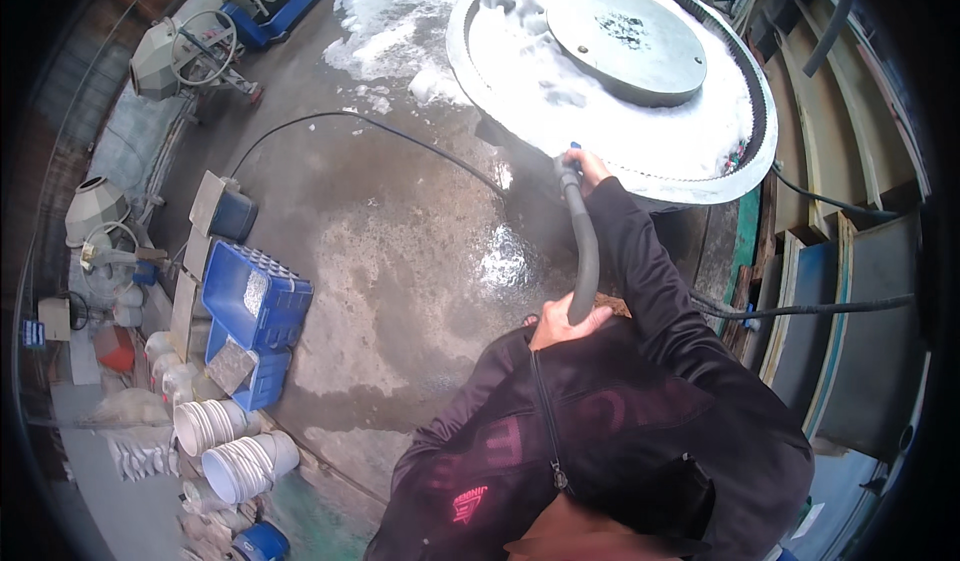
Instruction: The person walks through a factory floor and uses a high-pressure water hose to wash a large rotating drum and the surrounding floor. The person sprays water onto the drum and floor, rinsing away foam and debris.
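A grey hose [584, 236] runs between my two hands. My right hand [592, 169] is closed around its far end, at the metal valve [567, 169] with a small blue lever. Lower down, close to my body, my left hand [562, 325] wraps round the same hose. Just beyond the valve stands a large round tub [462, 49] with a pale rim. White foam [640, 136] fills it, around a raised grey disc [640, 49] with dark specks on top. A few small coloured pieces show in the foam at the tub's right edge.
Foam [390, 21] lies on the wet concrete floor [400, 231], crossed by a black hose [400, 133]. Blue crates [262, 301] and white buckets [245, 466] stand at left, below a tilted drum machine with a handwheel [205, 49]. Grey panels [850, 331] line the right side.
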Tool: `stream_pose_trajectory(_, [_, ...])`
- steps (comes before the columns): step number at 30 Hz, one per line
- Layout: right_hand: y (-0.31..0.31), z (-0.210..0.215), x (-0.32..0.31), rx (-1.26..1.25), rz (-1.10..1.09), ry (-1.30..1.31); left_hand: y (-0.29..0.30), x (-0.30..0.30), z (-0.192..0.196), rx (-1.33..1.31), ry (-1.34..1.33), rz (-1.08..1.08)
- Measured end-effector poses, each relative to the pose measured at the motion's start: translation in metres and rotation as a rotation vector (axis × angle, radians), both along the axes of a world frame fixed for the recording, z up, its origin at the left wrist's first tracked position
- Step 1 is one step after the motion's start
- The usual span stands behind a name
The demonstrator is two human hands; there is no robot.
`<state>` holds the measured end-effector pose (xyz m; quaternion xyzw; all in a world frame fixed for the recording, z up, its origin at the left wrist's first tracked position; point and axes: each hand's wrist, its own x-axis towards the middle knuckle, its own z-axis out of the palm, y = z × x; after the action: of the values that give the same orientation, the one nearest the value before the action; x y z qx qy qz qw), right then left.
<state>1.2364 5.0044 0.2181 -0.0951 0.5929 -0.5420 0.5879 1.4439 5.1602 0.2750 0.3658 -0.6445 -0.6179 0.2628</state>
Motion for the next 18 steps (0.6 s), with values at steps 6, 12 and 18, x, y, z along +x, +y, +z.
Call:
stream_pose_trajectory(6, [-0.025,0.008,0.042,-0.138,0.238,0.178,0.022,0.0,-0.016,0.063,0.099,0.124])
stream_pose_trajectory(12, [0.01,-0.017,0.002,-0.181,0.123,0.329,0.039,-0.015,-0.045,0.241,0.175,0.015])
stream_pose_trajectory(18, [0.138,-0.032,-0.109,-0.123,-0.297,-0.166,0.031,-0.049,-0.025,0.105,-0.036,-0.478])
